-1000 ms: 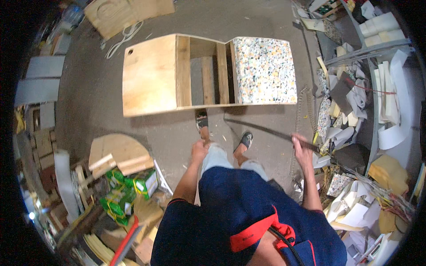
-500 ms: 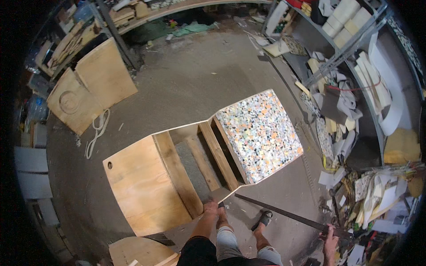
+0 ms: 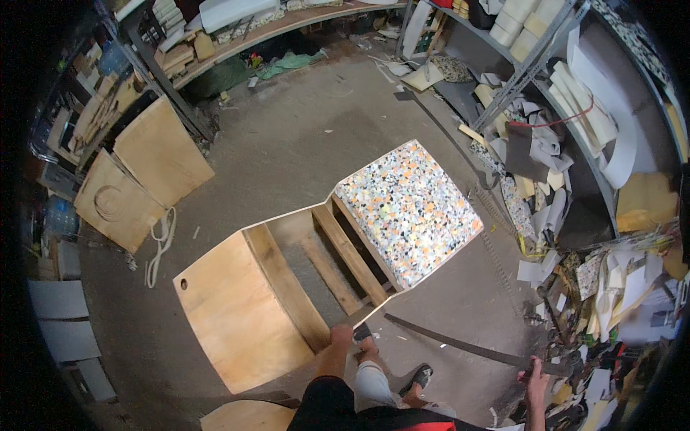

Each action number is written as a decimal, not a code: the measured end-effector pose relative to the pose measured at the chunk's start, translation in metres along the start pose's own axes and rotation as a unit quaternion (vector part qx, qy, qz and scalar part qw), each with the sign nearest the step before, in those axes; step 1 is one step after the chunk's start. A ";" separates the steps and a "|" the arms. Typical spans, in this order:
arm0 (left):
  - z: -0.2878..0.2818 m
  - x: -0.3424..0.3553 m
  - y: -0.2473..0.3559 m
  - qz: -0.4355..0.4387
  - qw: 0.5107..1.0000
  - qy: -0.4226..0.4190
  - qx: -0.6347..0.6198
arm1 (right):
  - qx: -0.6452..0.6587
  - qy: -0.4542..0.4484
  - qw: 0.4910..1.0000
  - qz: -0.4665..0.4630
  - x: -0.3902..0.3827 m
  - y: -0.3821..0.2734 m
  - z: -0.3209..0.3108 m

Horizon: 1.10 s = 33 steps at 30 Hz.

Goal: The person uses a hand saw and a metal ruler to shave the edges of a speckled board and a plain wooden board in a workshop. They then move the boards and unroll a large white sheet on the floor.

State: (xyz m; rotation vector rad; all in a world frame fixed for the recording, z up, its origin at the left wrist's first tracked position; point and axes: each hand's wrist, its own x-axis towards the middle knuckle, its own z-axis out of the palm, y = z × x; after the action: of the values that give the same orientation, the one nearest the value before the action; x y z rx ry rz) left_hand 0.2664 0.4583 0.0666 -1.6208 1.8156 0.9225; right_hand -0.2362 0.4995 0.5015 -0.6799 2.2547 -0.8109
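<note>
A wooden seat frame [image 3: 316, 210] stands on the floor in front of me, with a plywood panel [image 3: 233, 309] on its left part and cross slats in its middle gap. Speckled multicoloured foam [image 3: 406, 212] covers its right part. My left hand [image 3: 341, 335] is closed on the near side rail of the frame. At the lower right my right hand [image 3: 533, 379] grips a dark flat strap [image 3: 460, 340]. This strap runs leftward to the near edge of the frame, by the foam's corner, and sags slightly; how it meets the wood is not clear.
Plywood sheets [image 3: 158, 151] lean at the left beside a looped white cord [image 3: 164, 241]. Metal shelving [image 3: 517, 86] with foam rolls and offcuts stands at the right. Scraps [image 3: 618, 287] heap up below it. A curved plywood piece [image 3: 248, 416] lies near my left arm.
The strap was straight and taut; now it bows a little. My view has shifted slightly to the right. Both hands keep their grip.
</note>
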 end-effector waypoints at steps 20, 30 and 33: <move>-0.245 -0.144 -0.178 -0.148 0.953 0.068 -0.257 | -0.029 0.009 1.000 -0.007 0.044 0.001 -0.007; -0.186 -0.056 -0.296 -0.386 0.871 0.222 -0.207 | -0.034 -0.004 0.999 -0.007 0.051 -0.068 0.052; -0.167 -0.018 -0.244 -0.388 0.802 0.435 -0.130 | -0.062 -0.020 0.998 -0.023 0.052 -0.084 0.070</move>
State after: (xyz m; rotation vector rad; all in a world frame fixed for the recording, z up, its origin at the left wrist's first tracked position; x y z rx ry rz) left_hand 0.5189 0.3284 0.1508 -2.9548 1.2042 -0.0100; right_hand -0.2005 0.3838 0.4969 -0.8021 2.2743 -0.6777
